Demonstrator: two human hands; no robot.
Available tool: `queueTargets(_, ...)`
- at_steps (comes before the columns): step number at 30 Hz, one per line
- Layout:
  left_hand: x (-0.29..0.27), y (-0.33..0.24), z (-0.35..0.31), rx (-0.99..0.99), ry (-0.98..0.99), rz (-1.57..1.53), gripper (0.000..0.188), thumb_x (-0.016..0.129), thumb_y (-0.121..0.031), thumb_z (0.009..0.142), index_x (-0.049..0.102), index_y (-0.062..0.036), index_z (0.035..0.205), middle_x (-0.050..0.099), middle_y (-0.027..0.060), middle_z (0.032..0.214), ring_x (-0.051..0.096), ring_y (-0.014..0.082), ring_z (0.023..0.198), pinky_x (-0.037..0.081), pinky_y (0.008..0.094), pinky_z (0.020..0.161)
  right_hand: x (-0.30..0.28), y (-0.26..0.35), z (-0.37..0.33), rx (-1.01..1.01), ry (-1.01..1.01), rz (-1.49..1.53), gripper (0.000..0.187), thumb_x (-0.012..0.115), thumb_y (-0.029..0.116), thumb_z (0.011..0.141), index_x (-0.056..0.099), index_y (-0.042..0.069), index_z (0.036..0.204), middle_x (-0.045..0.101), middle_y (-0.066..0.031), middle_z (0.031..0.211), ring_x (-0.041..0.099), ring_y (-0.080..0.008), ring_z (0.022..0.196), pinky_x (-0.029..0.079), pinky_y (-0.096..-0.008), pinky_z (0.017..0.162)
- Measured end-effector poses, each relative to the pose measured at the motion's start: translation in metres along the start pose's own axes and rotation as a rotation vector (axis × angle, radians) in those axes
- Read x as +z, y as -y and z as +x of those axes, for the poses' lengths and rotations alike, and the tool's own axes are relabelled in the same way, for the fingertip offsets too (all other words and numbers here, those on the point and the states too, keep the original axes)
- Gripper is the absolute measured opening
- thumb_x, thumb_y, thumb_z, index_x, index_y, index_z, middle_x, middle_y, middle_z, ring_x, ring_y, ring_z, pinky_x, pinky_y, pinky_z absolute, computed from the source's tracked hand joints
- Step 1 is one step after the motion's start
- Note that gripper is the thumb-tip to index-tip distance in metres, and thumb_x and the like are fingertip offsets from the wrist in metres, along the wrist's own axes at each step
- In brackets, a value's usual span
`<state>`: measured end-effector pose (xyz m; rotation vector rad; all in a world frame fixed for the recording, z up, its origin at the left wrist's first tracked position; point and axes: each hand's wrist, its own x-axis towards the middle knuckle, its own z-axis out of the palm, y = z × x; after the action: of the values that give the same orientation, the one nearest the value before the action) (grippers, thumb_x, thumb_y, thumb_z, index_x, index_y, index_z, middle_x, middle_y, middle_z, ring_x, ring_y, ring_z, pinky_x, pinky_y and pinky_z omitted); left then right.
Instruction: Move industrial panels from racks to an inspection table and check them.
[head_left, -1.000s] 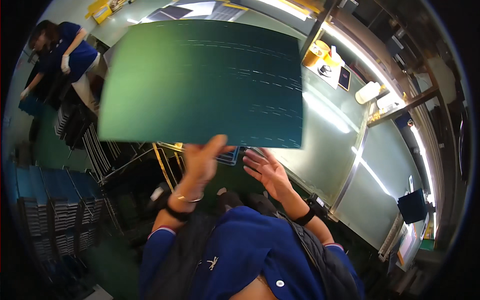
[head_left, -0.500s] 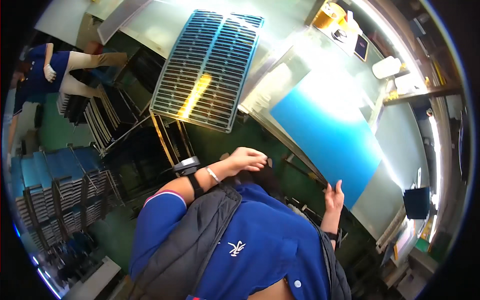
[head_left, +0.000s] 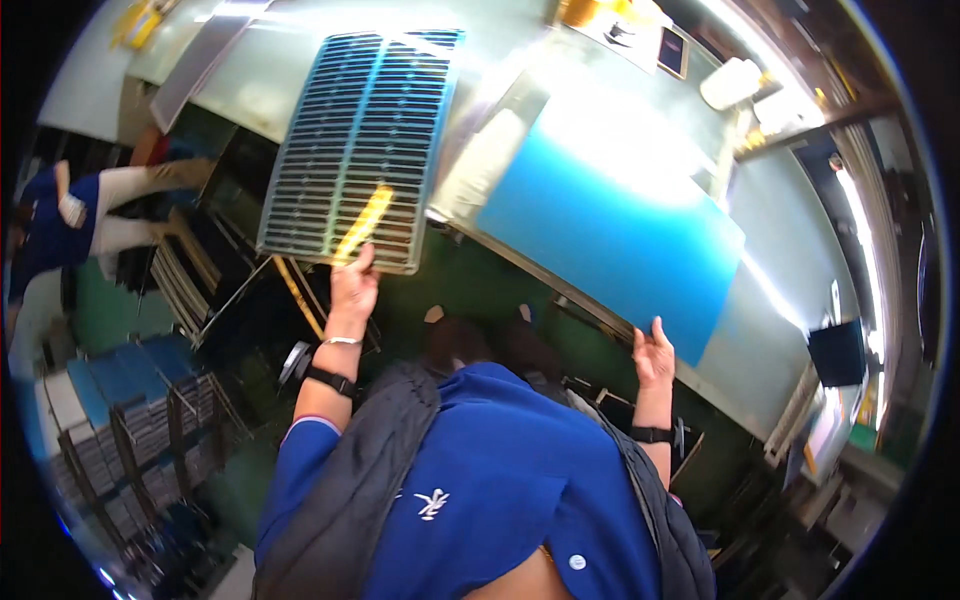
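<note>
On the left, a slotted metal rack (head_left: 330, 150) with rows of dark bars and a blue sheen lies tilted on a table. My left hand (head_left: 352, 292) has its fingers closed at the rack's near edge, thumb on top; its other fingers are partly hidden. A yellow strip (head_left: 366, 222) shows on the rack just beyond that hand. To the right, a smooth blue sheet (head_left: 610, 230) lies flat on a pale worktable, strongly lit. By the sheet's near edge is my right hand (head_left: 653, 355), fingers apart, nothing held in it.
The pale worktable (head_left: 745, 395) extends right of the sheet. A dark-screened device (head_left: 673, 52) and a white roll-like object (head_left: 730, 84) lie at its far side. Stacked panels (head_left: 120, 385) fill racks at lower left. Another person (head_left: 70, 210) stands at far left.
My left hand has swung left from in front of my body to the rack's near edge. My right hand stays by the blue sheet's edge. The view has shifted.
</note>
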<state>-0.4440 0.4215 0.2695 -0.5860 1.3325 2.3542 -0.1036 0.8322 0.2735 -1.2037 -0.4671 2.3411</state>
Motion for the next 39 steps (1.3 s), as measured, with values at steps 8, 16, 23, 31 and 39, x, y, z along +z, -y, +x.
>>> queueTargets(8,0.013,-0.033,-0.009,-0.04,0.126,0.116,0.026,0.059,0.001,0.087,0.058,0.0003,0.113,0.063,0.0088,0.111,0.063,0.018,0.098,0.054,0.0325,0.085,0.021,0.003,-0.018,-0.032,-0.129,0.049,0.009,0.062,0.01,0.089,0.061,0.007,0.098,0.067,-0.0065,0.096,0.066,-0.0193,0.088,0.059,-0.036,0.075)
queueTargets(16,0.001,-0.006,0.021,-0.076,-0.116,0.214,0.02,0.069,0.002,0.081,0.056,-0.0014,0.096,0.063,0.006,0.094,0.062,0.0163,0.081,0.048,0.0297,0.062,0.009,0.002,-0.026,-0.044,-0.098,0.109,0.016,0.062,0.009,0.089,0.059,0.006,0.104,0.065,-0.0072,0.102,0.064,-0.0209,0.095,0.056,-0.0367,0.081)
queueTargets(23,0.047,-0.018,-0.044,1.094,0.124,1.454,0.062,0.074,-0.011,0.075,0.044,0.0015,0.128,0.049,0.019,0.126,0.044,0.0349,0.118,0.033,0.0418,0.102,0.024,-0.013,-0.016,-0.064,-0.064,0.168,0.016,0.061,0.009,0.089,0.059,0.008,0.104,0.065,-0.0063,0.1,0.064,-0.0205,0.088,0.056,-0.0349,0.077)
queueTargets(31,0.049,-0.019,-0.038,0.883,0.601,1.939,0.067,0.074,-0.007,0.068,0.049,-0.0054,0.131,0.043,0.0183,0.139,0.04,0.034,0.129,0.035,0.0386,0.106,0.024,-0.015,-0.014,-0.186,-0.066,0.185,0.022,0.058,0.017,0.092,0.055,0.006,0.112,0.062,-0.0075,0.107,0.062,-0.0222,0.096,0.056,-0.0376,0.078)
queueTargets(39,0.054,-0.04,-0.033,0.666,0.627,1.836,0.065,0.082,-0.018,0.057,0.061,-0.0057,0.118,0.049,0.0201,0.132,0.045,0.0312,0.126,0.038,0.0349,0.104,0.025,0.03,-0.055,0.14,-0.092,-0.551,0.037,0.063,0.031,0.089,0.059,-0.003,0.101,0.066,-0.018,0.089,0.067,-0.0269,0.078,0.058,-0.037,0.071)
